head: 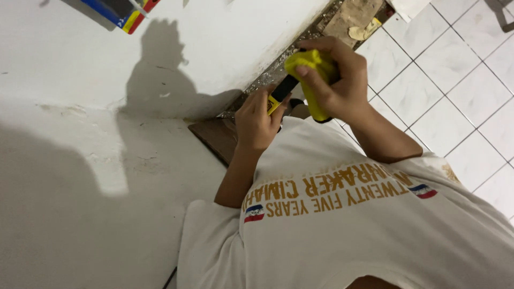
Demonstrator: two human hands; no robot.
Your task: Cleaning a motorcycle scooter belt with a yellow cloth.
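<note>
The person's two hands are up close together near the bottom of a white painted wall point(176, 59). The right hand point(337, 80) is wrapped tight around the fat handle of a yellow and black plastic tool point(308, 72). The thumb presses on the yellow top and the fingers curl over the back of it. The left hand point(259, 120) is just beside it, lower down. Its fingers pinch the thin black and yellow front part of the same tool. So both hands are grasping the one tool, and they almost touch each other.

The tool sits in the air, right in front of the person's chest, above a white short-sleeved shirt with gold letters point(348, 225). Just behind the hands is a rough, crumbly grey strip point(278, 67) where the wall meets the floor. A flat dark brown board point(217, 136) lies under the left hand. White square floor tiles point(455, 69) fill the right side. A dark shadow point(160, 75) falls on the wall. A red, yellow and blue thing point(126, 10) peeks in at the top edge.
</note>
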